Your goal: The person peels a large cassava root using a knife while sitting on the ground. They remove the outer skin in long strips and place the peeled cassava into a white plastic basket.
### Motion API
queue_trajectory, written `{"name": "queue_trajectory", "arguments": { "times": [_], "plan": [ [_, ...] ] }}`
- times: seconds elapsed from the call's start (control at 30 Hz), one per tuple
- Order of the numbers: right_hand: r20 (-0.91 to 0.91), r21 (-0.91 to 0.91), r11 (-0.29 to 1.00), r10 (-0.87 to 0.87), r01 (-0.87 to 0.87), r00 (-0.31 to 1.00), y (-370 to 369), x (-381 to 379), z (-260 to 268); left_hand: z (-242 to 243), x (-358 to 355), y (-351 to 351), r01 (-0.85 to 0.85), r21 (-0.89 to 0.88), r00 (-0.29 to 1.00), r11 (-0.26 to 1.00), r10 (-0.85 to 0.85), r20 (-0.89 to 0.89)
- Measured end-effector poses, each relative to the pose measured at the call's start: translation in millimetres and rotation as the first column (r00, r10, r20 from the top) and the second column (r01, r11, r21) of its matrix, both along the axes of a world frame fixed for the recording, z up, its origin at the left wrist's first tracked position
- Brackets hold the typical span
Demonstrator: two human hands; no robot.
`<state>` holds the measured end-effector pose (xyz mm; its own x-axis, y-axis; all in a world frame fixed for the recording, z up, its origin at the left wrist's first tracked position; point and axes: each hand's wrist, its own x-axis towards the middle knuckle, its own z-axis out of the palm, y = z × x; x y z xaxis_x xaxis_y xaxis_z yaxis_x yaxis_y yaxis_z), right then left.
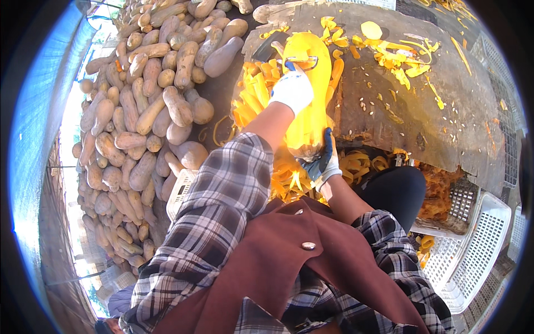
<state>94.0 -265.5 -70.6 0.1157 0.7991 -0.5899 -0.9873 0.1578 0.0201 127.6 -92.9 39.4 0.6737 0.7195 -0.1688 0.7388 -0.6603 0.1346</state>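
Note:
A long butternut-type squash (320,92), mostly peeled to bright yellow flesh, lies lengthwise before me with its far end on the wooden board. My left hand (294,89), in a white glove with blue on the fingertips, grips a peeler (306,62) against the squash's upper side, near the far end. Around the near end, where some brownish skin shows, my right hand (323,160) is closed in a blue-palmed glove. Orange squash pieces (256,87) are piled left of the squash. Beneath its near end lie loose peelings (288,175).
A large heap of unpeeled squashes (137,104) fills the left side. Yellow peel strips (400,58) and pale seeds lie scattered on the wooden board (450,121). Beside my knee (396,192) are orange pulp (434,192) in a crate and a white plastic crate (475,254).

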Motion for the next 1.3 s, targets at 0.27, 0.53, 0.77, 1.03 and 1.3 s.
{"name": "queue_trajectory", "arguments": {
  "times": [0.27, 0.53, 0.77, 1.03, 1.3],
  "plan": [
    [0.035, 0.038, 0.986, -0.163, 0.162, 0.986, -3, 43, 20, -11, 11, 28, -0.023, 0.011, 0.997, 1.000, 0.024, -0.072],
    [0.117, 0.091, 0.981, -0.180, 0.170, 0.977, 9, 39, 4, -25, -37, -20, 0.120, -0.069, 0.988, 0.990, -0.126, -0.092],
    [0.215, 0.066, 0.993, -0.113, 0.101, 0.970, 9, 36, -13, 16, -114, -110, 0.227, -0.272, 0.965, 0.935, -0.255, -0.068],
    [0.317, -0.001, 0.993, 0.114, -0.120, 0.941, 10, 43, -3, -46, -122, -60, -0.018, -0.429, 0.794, 0.903, 0.274, 0.543],
    [0.485, -0.124, 0.984, 0.176, -0.132, 0.857, 10, 32, 0, -57, -68, 12, -0.057, -0.296, 0.858, 0.954, 0.199, 0.474]
  ]
}}
